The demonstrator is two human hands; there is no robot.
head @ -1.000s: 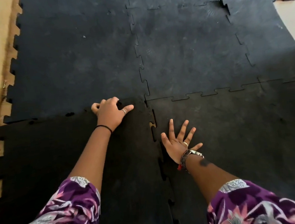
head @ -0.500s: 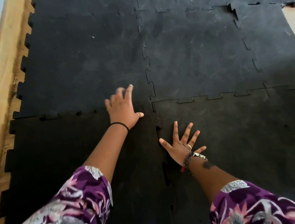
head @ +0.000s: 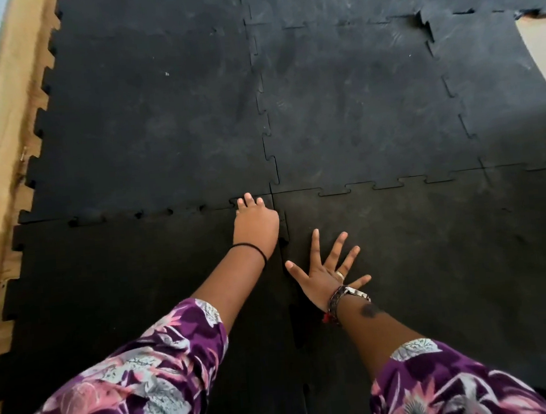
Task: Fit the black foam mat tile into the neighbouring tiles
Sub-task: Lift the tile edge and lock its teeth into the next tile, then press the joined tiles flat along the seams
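Observation:
The black foam mat tile [head: 124, 284] lies at the near left, its toothed far edge meeting the far-left tile [head: 147, 118] with small gaps still showing along that seam. My left hand [head: 255, 224] presses down on the tile's far right corner, fingertips on the seam, holding nothing. My right hand [head: 327, 272] lies flat with fingers spread on the near-right tile [head: 432, 259], just right of the seam between the two near tiles. That near seam shows open notches below my hands.
More black interlocking tiles [head: 355, 102] cover the floor ahead. Bare wooden floor [head: 1, 136] runs along the left edge. At the far right a tile corner [head: 423, 21] is lifted and pale floor [head: 543, 41] shows beyond.
My left hand moved right along the far seam, opened, and now presses the tile's far right corner. The gaps near that corner have closed. My right hand stayed flat.

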